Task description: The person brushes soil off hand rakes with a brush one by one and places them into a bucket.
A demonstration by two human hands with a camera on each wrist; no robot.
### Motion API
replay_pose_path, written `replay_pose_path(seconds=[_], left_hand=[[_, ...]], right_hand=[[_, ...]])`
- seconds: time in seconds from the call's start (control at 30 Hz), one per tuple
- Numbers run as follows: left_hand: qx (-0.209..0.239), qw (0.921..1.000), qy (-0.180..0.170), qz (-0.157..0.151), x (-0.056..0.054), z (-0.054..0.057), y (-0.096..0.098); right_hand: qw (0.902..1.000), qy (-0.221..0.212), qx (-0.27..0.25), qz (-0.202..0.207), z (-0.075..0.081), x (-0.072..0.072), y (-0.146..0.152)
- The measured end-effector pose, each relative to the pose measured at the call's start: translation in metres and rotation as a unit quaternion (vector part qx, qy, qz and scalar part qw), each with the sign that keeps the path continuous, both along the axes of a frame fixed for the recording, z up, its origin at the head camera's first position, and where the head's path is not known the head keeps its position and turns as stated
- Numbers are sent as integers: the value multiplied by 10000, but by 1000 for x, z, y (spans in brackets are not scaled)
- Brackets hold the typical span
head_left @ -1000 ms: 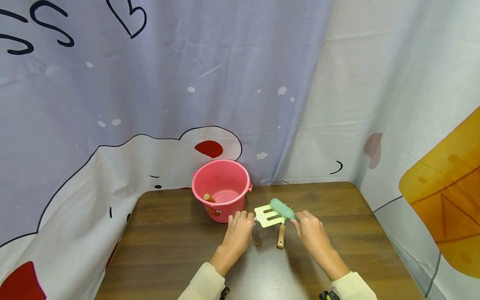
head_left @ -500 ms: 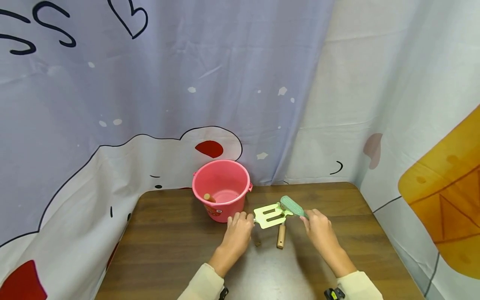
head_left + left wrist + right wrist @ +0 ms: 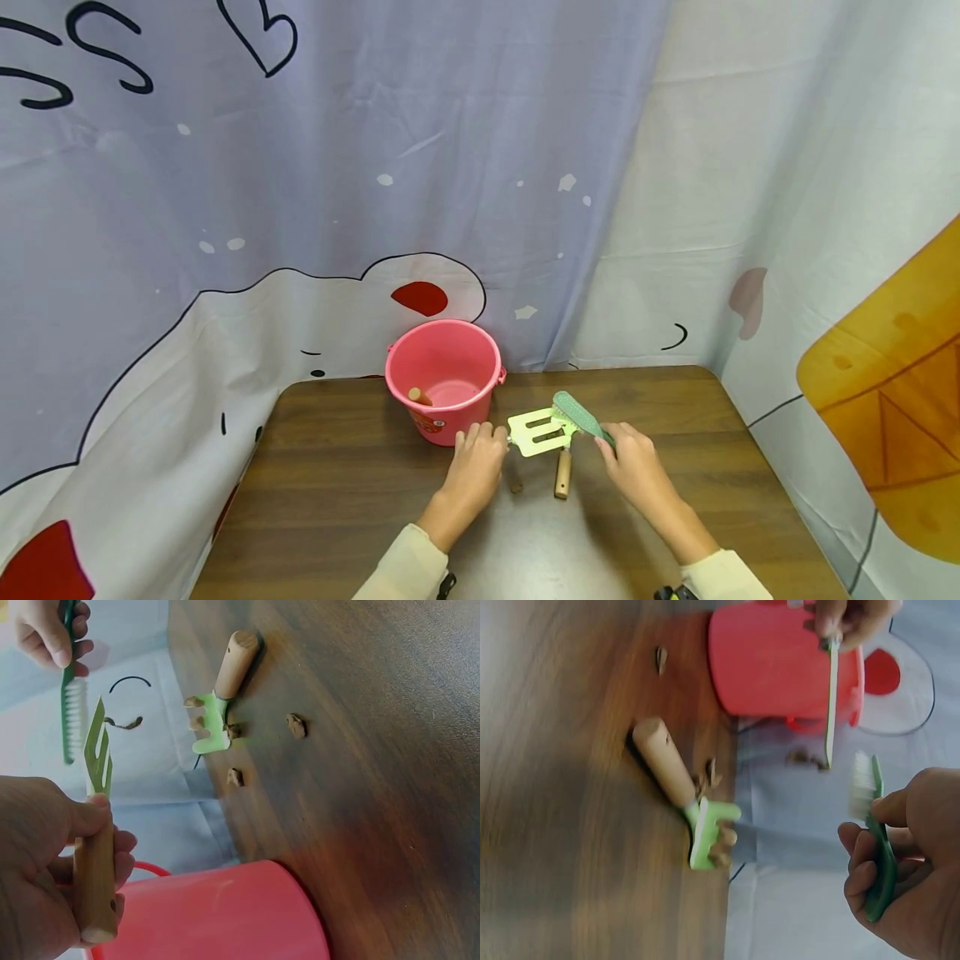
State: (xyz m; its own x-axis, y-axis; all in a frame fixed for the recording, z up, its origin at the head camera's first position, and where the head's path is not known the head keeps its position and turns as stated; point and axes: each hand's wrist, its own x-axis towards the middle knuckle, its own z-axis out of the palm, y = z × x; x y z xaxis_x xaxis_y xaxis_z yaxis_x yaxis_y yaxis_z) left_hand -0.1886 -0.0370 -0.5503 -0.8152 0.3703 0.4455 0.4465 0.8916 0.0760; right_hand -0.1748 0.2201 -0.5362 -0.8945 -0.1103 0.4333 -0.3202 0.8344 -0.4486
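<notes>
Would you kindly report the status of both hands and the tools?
Left hand gripping green fork. Right hand holding green brush, bristles near fork. Brown bit near fork's tip; rake lying on table below. Nothing seen between brush and fork.

Soft light, glare on tabletop (image 3: 532, 554), blurred wrist views

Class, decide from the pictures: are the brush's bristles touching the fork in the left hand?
Apart. The right wrist view shows it: a strip of pale cloth is visible between the bristles and the fork.
</notes>
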Motion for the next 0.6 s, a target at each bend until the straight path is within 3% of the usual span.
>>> replay_pose_path(seconds=[0.37,0.6], left_hand=[[-131,9998,71,90,-3,2,1],[-151,9998,87,53,-1,2,1]], right_hand=[[9975,-31,-30,705,3,19,-38],[9974,423,182,560,-3,14,-32]])
